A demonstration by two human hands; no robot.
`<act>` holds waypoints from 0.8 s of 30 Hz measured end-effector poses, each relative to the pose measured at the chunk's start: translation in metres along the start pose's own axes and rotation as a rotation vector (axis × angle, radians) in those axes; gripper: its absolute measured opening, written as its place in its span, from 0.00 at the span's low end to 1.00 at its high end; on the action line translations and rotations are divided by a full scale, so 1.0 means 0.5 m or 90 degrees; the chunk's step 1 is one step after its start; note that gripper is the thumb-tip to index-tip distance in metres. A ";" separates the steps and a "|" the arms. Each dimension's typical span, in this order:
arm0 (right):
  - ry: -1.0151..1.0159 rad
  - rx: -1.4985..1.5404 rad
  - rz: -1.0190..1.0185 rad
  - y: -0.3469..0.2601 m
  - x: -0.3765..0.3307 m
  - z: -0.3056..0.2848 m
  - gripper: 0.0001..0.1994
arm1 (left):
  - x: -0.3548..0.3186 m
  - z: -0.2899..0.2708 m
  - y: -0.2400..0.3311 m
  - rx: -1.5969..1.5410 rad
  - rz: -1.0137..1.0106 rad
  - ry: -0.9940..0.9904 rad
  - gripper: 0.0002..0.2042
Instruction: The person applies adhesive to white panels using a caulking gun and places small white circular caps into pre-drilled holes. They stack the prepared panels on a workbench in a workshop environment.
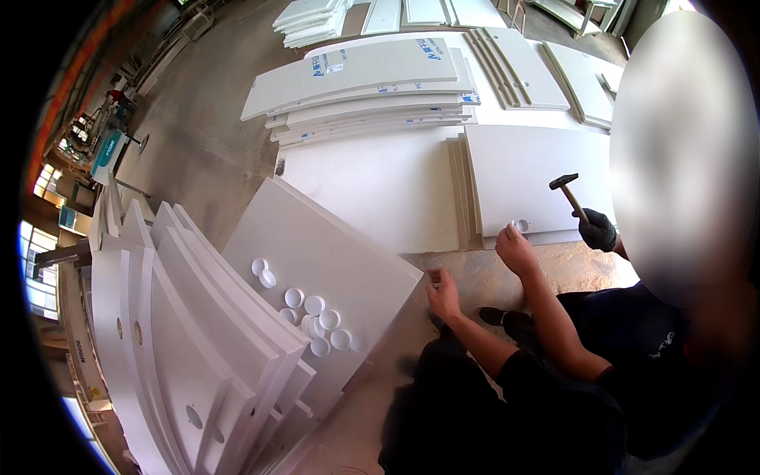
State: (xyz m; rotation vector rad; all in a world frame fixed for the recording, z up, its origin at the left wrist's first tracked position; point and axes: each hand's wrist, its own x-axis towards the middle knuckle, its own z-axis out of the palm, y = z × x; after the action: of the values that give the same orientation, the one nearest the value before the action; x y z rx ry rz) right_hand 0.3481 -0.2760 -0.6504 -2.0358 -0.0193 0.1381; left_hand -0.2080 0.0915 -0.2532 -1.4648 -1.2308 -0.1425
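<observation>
My right hand (444, 296) is over the floor just off the right corner of a grey-white panel (317, 237). Its fingers are loosely bent and apart, and I see nothing in them. Several round white plastic caps (314, 305) lie scattered on that panel, to the left of my hand. My left hand is out of view. Close on my right, a co-worker's bare hand (518, 252) holds a small white piece beside a round hole (522, 226) in another panel (546, 170). The co-worker's black-gloved hand (598, 230) raises a hammer (571, 195).
Curved-looking white panels with round holes stand on edge at the left (190, 332). A stack of panels with blue print (356, 75) lies ahead, with more panels (522, 67) at the far right. The co-worker's body and dark shoes (492, 316) are close on my right.
</observation>
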 end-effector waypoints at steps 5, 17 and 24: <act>-0.079 0.007 0.010 0.009 0.139 0.103 0.24 | -0.005 0.052 -0.092 0.199 0.130 0.033 0.19; -0.314 -0.416 -0.250 0.051 0.273 0.216 0.23 | 0.077 -0.265 0.064 -0.503 -0.227 0.071 0.20; -0.301 -0.327 -0.396 -0.030 0.176 0.194 0.21 | 0.109 -0.304 0.082 -0.596 -0.228 0.139 0.24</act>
State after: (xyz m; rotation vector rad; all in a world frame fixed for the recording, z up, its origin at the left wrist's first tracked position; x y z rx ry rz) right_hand 0.4260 -0.1764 -0.6881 -2.3503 -1.0662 0.2327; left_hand -0.0741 0.0134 -0.1920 -1.9067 -1.2911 -1.2209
